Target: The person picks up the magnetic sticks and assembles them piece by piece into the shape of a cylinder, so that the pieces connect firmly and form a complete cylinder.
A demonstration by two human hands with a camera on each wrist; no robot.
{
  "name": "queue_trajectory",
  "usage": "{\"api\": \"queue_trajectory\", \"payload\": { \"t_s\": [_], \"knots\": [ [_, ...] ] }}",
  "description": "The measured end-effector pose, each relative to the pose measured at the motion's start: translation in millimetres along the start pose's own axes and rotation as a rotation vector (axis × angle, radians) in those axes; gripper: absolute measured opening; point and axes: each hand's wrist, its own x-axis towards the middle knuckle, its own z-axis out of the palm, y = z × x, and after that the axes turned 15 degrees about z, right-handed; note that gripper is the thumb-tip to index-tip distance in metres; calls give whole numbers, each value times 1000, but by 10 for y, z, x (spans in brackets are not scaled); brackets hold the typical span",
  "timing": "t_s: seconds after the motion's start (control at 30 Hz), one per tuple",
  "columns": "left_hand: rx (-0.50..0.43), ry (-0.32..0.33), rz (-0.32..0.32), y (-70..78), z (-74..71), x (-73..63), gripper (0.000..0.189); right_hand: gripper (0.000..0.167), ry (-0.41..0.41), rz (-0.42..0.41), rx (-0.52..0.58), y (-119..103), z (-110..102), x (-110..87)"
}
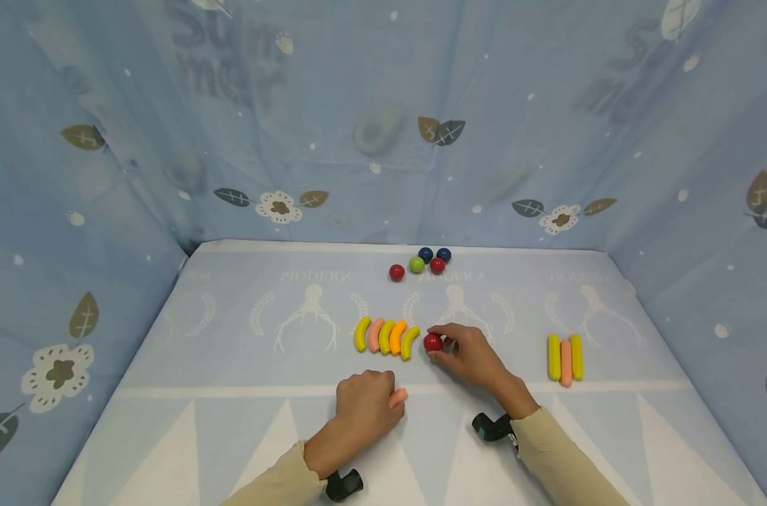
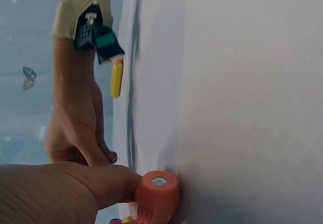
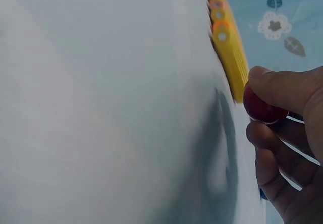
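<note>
Nearest us, the left hand (image 1: 369, 402) grips a pink stick (image 1: 399, 398), thumb along its side, only the tip showing in the head view; a slack hold, we judge, could let it swivel or drop to the surface (image 1: 434, 457). A little farther out, the right hand (image 1: 470, 357) pinches a red ball (image 1: 433, 342) between thumb and fingertips; whether the ball touches down we cannot tell. Smooth and round, it would probably squirt or roll if the pinch came off-centre or let go while moving. Just left of it, apart by a narrow gap, lies the row (image 1: 385, 337) of five curved sticks, yellow, pink, yellow, orange, yellow; a runaway ball or stray knuckle could nudge the end one and upset the spacing. Off right, the trio (image 1: 567, 363) of straight sticks sits well apart, at risk, we think, only from a sweeping forearm. Farthest, near the back edge, five balls (image 1: 417, 265), two red, one green, two blue: a careless reach might set one rolling into its neighbours.
</note>
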Motion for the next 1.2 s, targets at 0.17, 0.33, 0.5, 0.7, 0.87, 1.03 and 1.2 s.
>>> {"api": "queue_trajectory", "payload": {
  "t_s": [0.17, 0.33, 0.5, 0.7, 0.87, 1.03, 1.2],
  "knots": [
    [-22, 28, -3, -38, 11, 5, 33, 40, -22, -58, 61, -60, 56, -199],
    [-63, 42, 5, -67, 22, 10, 27, 41, -59, -89, 112, -83, 136, -370],
    [-76, 31, 5, -83, 24, 10, 24, 41, -94, -80, 122, -97, 200, -446],
    [-93, 45, 3, -82, 30, -15, 24, 40, -113, -122, 135, -128, 250, -449],
    [-100, 74, 14, -68, 60, -44, 24, 40, -122, -135, 132, -139, 270, -454],
    [-84, 82, 19, -65, 82, -62, 23, 38, -156, -149, 126, -135, 259, -428],
    [-67, 69, -1, -83, 61, -75, 25, 33, -115, -175, 114, -146, 230, -272]
  ]
}}
